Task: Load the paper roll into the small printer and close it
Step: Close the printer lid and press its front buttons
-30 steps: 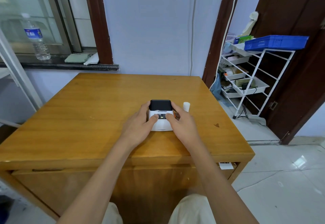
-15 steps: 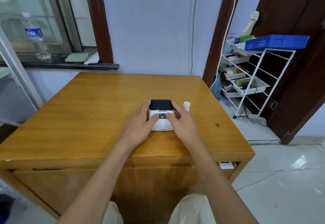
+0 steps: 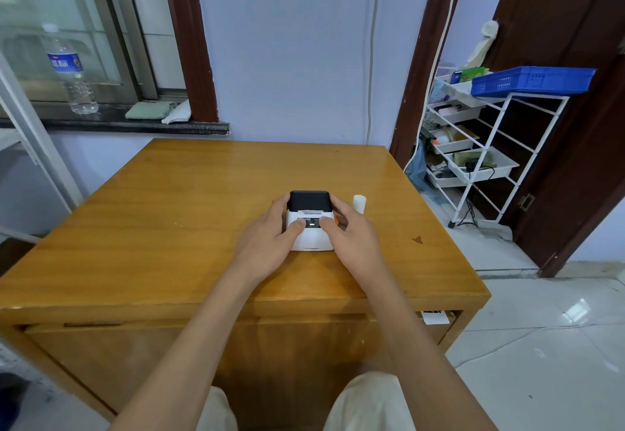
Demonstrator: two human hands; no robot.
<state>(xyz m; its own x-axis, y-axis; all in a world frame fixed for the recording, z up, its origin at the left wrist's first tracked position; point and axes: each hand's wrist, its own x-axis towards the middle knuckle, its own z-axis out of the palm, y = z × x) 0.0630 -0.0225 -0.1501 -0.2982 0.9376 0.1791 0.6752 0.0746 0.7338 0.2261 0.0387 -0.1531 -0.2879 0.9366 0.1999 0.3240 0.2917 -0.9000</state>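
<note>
I am looking down at the small printer (image 3: 310, 224) sitting flat near the middle of the wooden table (image 3: 162, 227), toward its right half. It is showing a black lid at the far end, lying shut, and a white body nearer me, with a small green light glowing on the front panel. My left hand (image 3: 267, 244) is cupping its left side, my right hand (image 3: 351, 241) its right; the fingers are curling around the casing while both thumbs are pressing on the white panel. The paper roll (image 3: 359, 203), white, is standing just beside the right hand, apart from the printer.
</note>
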